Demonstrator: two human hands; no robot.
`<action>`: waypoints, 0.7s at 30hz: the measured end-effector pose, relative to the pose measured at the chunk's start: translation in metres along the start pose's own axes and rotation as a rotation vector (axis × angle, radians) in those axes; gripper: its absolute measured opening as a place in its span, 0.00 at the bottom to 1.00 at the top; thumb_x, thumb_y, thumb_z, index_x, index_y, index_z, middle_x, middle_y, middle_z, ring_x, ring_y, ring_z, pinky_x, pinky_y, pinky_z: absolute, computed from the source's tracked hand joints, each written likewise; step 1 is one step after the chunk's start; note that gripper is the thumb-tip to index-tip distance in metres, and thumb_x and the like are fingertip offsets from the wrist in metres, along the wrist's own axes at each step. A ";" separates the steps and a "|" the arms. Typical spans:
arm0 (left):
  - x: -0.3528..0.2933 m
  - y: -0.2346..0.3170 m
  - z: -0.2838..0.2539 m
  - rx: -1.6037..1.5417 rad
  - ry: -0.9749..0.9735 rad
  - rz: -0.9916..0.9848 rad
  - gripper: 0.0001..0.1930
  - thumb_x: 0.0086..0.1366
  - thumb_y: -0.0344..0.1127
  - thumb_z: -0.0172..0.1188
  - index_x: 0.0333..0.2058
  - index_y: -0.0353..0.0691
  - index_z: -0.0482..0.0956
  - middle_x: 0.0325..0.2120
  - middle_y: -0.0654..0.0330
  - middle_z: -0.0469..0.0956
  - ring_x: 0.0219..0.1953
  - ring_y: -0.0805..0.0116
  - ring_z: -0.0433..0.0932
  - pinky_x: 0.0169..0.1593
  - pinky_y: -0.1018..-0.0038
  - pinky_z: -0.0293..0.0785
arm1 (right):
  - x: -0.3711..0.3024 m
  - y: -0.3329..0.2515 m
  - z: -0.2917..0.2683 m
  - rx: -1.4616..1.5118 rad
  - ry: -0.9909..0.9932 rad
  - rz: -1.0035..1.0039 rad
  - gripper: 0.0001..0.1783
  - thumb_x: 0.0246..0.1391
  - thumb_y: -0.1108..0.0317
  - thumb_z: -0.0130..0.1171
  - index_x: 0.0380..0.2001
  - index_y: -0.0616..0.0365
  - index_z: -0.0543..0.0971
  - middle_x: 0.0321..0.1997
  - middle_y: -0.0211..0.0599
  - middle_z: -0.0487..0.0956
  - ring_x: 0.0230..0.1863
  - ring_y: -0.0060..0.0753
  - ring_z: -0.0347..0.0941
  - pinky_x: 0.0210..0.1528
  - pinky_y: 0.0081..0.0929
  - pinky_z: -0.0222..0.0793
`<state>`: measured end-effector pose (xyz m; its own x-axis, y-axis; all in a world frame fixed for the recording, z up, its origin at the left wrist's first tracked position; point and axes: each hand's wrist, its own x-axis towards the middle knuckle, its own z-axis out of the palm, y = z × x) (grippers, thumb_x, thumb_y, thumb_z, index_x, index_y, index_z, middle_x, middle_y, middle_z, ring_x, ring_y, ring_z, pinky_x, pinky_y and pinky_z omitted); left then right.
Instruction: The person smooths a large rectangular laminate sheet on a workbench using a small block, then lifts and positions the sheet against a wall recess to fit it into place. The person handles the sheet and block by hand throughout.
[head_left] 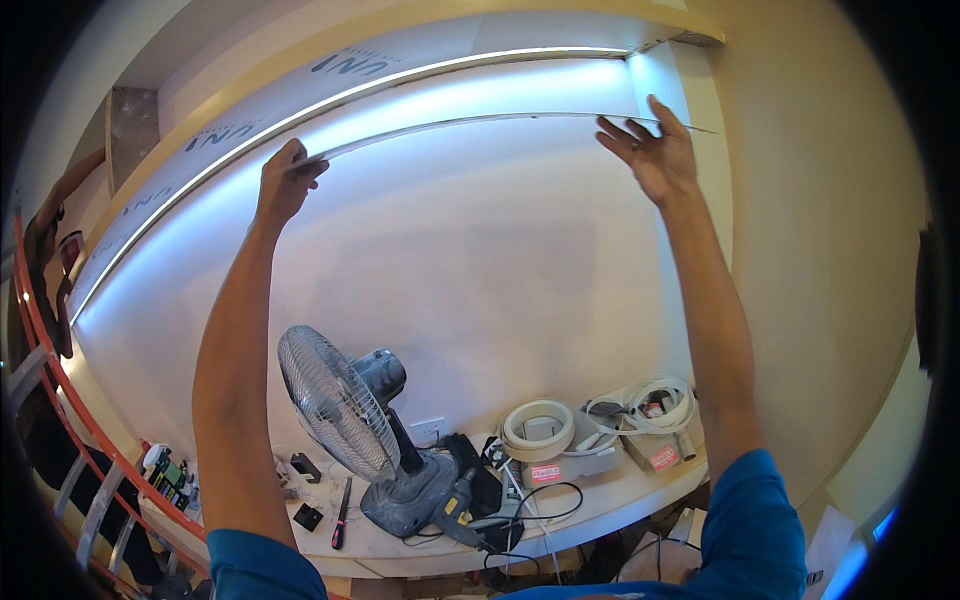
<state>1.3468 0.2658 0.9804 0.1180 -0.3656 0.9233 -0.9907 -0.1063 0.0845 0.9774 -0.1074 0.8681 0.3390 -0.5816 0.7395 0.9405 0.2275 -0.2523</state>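
Both my arms are raised toward a lit recess high on the wall. A long, thin, slightly bowed strip point(450, 125) spans between my hands, just below the glowing light line point(440, 68). My left hand point(287, 182) is closed around the strip near its left end, fingers curled. At the strip's right part, my right hand point(655, 158) has its fingers spread and palm turned toward me. The strip passes at those fingers, and its thin tip shows beyond the hand. How firmly the right hand bears it cannot be seen.
Below, a curved counter point(390, 566) carries a dusty fan point(340, 400), a power drill point(455, 508), a hand tool point(341, 515), a tape roll point(537, 430) and coiled tubing point(660, 405). At far left, another person point(50, 240) is beside an orange ladder point(85, 415).
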 end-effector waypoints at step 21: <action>0.105 -0.040 0.020 -0.658 0.375 -0.378 0.21 0.64 0.36 0.77 0.50 0.38 0.77 0.45 0.60 0.82 0.46 0.65 0.80 0.52 0.65 0.80 | 0.211 0.075 0.080 -0.028 -0.071 -0.185 0.42 0.71 0.56 0.56 0.76 0.43 0.43 0.81 0.41 0.45 0.73 0.67 0.51 0.63 0.78 0.73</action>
<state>1.4004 0.2134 1.0661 0.5339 -0.0707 0.8426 -0.7400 0.4431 0.5061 1.1178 -0.1500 1.0551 0.1588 -0.5549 0.8166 0.9872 0.0995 -0.1244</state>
